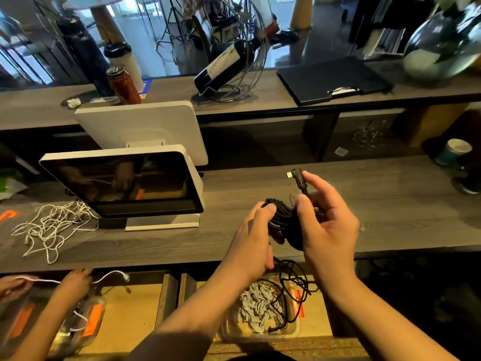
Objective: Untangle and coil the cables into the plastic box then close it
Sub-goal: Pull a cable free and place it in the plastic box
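1. The left hand (256, 230) grips a coiled black cable bundle (282, 220) above the grey wooden worktop (390, 204).
2. The right hand (326, 217) pinches its angled plug end (299, 179).
3. The clear plastic box (260, 308), at 6 o'clock, holds white cables (256, 304).

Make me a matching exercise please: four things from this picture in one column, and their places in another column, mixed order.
Things:
1. black cable coil
2. tangled white cable
3. wine bottle
4. plastic box

Places:
A. in a wire holder on the upper shelf
B. below the counter, white coils inside
C. in both hands
D. loose on the counter, left of the screen

Pairs: 1-C, 2-D, 3-A, 4-B
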The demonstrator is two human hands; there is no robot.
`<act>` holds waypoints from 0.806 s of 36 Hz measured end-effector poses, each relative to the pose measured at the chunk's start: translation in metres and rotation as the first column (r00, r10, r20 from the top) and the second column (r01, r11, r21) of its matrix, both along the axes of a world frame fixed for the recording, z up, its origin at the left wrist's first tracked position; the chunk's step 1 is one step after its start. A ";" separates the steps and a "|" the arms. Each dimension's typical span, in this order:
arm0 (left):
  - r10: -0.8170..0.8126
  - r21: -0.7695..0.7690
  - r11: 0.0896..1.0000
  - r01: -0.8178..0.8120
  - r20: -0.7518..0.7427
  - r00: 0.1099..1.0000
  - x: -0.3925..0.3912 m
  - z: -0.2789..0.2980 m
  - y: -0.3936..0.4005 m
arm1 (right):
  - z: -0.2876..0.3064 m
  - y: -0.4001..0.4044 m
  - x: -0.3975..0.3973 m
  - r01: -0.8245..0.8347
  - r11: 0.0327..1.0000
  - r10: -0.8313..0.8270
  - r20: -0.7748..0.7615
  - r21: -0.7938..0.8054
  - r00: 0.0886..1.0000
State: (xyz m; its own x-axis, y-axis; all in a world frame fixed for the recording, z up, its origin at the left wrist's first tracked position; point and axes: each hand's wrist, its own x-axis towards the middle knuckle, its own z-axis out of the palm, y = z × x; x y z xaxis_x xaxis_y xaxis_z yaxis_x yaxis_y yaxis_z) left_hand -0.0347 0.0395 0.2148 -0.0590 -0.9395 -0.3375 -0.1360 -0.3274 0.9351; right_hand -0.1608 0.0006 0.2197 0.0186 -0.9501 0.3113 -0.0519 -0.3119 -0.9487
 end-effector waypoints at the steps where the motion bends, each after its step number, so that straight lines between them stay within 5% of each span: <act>1: 0.091 0.027 0.995 -0.091 0.014 0.996 -0.003 0.001 -0.007 | -0.001 -0.001 -0.002 -0.004 0.999 0.002 -0.043 -0.044 0.999; 7: 0.133 0.089 0.990 -0.109 -0.332 0.934 -0.002 0.000 -0.006 | -0.004 -0.002 -0.004 -0.074 0.974 0.037 -0.172 -0.213 0.984; 12: 0.245 0.088 0.969 -0.230 -0.431 0.868 -0.003 -0.001 -0.002 | -0.003 0.001 -0.008 -0.124 0.975 0.090 -0.181 -0.185 0.979; 21: 0.296 -0.178 0.917 -0.356 -0.290 0.910 -0.014 0.002 -0.008 | 0.006 0.004 -0.008 0.017 0.970 -0.071 -0.220 -0.241 0.973; 29: 0.324 -0.379 0.839 -0.390 -0.229 0.918 -0.020 0.002 -0.008 | 0.013 0.000 -0.017 -0.097 0.988 0.078 -0.151 -0.120 0.985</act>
State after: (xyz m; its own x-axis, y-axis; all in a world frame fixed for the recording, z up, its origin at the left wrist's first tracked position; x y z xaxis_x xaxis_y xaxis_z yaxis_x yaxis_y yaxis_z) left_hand -0.0543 0.0314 0.2167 0.2889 -0.9550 0.0667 0.0680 0.0899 0.9936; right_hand -0.1778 0.0002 0.2324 0.1538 -0.8960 0.4165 -0.1533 -0.4380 -0.8858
